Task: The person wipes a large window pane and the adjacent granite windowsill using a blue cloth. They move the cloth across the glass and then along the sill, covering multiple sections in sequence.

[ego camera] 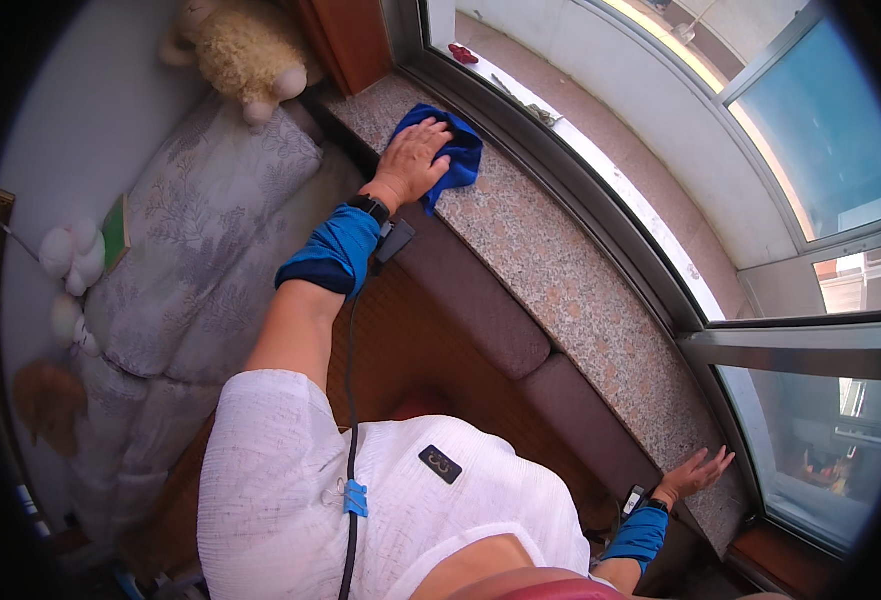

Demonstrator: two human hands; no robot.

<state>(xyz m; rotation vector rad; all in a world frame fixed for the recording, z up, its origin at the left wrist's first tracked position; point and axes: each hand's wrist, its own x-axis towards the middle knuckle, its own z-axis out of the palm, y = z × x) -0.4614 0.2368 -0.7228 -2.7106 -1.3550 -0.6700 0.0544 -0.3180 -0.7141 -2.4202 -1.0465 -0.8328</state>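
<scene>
My left hand [410, 157] lies palm down on a blue cloth [464, 154], holding it against the far end of a speckled granite windowsill [553, 259]. The cloth is crumpled, and one corner hangs over the sill's inner edge. My right hand [692, 478] is at the near end of the sill with its fingers spread and nothing in it. Whether its palm touches the stone, I cannot tell. Both wrists carry dark bands and blue sleeve cuffs.
A dark metal window frame [598, 217] runs along the sill, with a small red object [463, 54] on the ledge outside. Brown cushions [478, 292] line the sill's inner side. Left are a patterned sofa cover [185, 247] and a plush sheep [249, 64]. A black cable [350, 420] crosses my shirt.
</scene>
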